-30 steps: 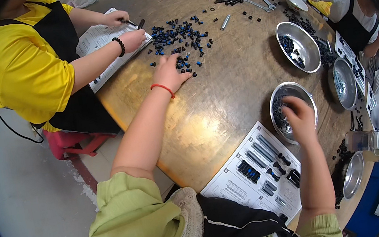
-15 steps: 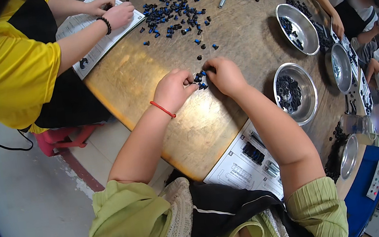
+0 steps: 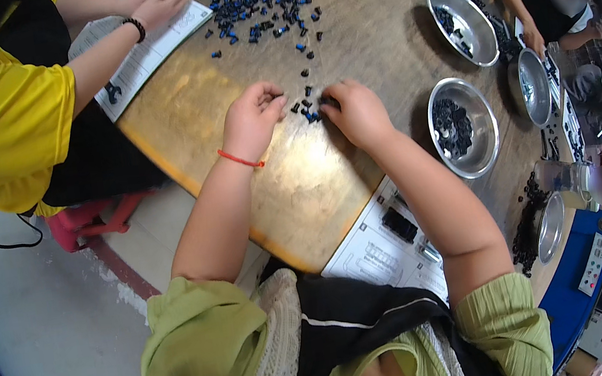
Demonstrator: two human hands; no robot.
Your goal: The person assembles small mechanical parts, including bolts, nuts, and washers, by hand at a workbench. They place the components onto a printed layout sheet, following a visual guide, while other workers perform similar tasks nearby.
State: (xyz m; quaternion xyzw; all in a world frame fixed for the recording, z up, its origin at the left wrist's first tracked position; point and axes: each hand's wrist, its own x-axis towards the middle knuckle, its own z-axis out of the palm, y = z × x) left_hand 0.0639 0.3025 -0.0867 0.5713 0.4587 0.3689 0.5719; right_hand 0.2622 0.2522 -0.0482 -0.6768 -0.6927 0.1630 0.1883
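A small group of black screws with blue thread patches [image 3: 308, 113] lies on the wooden table [image 3: 294, 196] between my hands. Left of it, my left hand [image 3: 250, 124] hovers with thumb and fingers slightly apart, and nothing shows in it. My right hand [image 3: 359, 116] is at the group's right edge, fingers curled together. Something dark shows at its fingertips, too hidden to name. Farther off, a large spread of the same screws [image 3: 260, 5] covers the table, with a few strung out toward my hands.
Right of my right arm stand a steel bowl of black parts [image 3: 492, 153] and another steel bowl [image 3: 485, 47] with screws. A printed sheet [image 3: 360, 253] lies under my right forearm. At left, a co-worker in yellow [image 3: 21, 112] rests hands over a paper booklet [image 3: 175, 32]. More people sit at right.
My left hand has drawn back left from the screws, its fingers loosening. The screws between my hands lie more spread out. The co-worker's hands have opened flat. The whole view has shifted slightly.
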